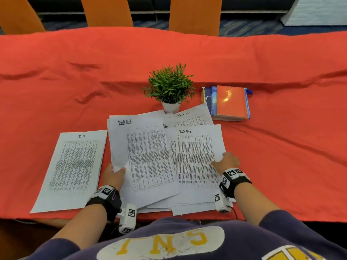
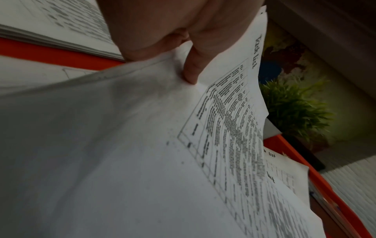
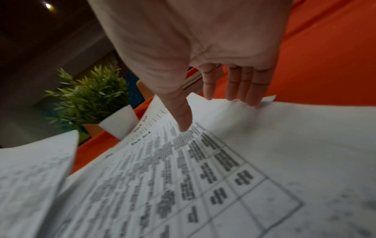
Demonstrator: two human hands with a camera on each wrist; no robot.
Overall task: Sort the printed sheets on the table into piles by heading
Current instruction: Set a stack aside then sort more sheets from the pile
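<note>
A pile of sheets headed "IT" (image 1: 73, 169) lies at the left on the red cloth. Beside it is a loose spread of sheets headed "Task list". My left hand (image 1: 117, 168) pinches the left edge of the top Task list sheet (image 1: 144, 156). In the left wrist view the thumb (image 2: 191, 70) lies on top of the lifted, curling sheet (image 2: 142, 145); the other fingers are hidden beneath. My right hand (image 1: 221, 160) rests on another Task list sheet (image 1: 195, 158) near its right edge. There the thumb (image 3: 183, 119) presses on the print and the straight fingers (image 3: 244, 87) reach the paper's edge.
A small potted plant (image 1: 170, 85) in a white pot stands just behind the sheets. A stack of books (image 1: 229, 102) with an orange cover lies to its right. Red cloth (image 1: 281, 147) covers the table, and orange chairs (image 1: 195, 14) stand at the far side.
</note>
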